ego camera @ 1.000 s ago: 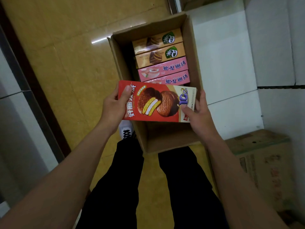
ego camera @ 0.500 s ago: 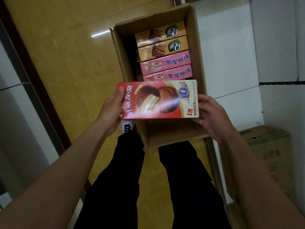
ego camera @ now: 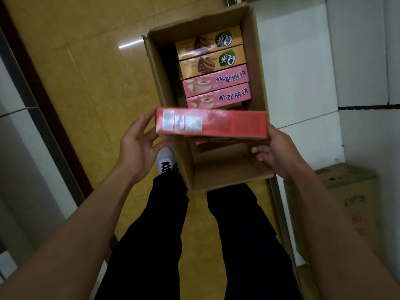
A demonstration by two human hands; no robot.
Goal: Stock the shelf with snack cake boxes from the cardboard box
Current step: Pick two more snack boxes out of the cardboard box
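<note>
An open cardboard box (ego camera: pixel 258 61) stands on the floor in front of my feet. Inside it, two orange snack cake boxes (ego camera: pixel 210 43) lie at the far end and two pink ones (ego camera: pixel 216 81) lie just nearer. Above the near half I carry a red snack cake box (ego camera: pixel 212 124), turned so its narrow side faces me. My left hand (ego camera: pixel 136 146) touches its left end with spread, straight fingers. The box's right end sits in my right hand (ego camera: pixel 275 150), whose fingers curl beneath it.
White shelf panels (ego camera: pixel 303 72) rise to the right of the box. A closed brown carton (ego camera: pixel 350 202) sits at lower right. Yellow floor tiles (ego camera: pixel 86 72) spread to the left, bordered by a grey cabinet (ego camera: pixel 19 148). My legs and one white shoe (ego camera: pixel 165 161) are below.
The red box has tipped from face-up to edge-on toward me. My left fingers have spread out from their grip on its end.
</note>
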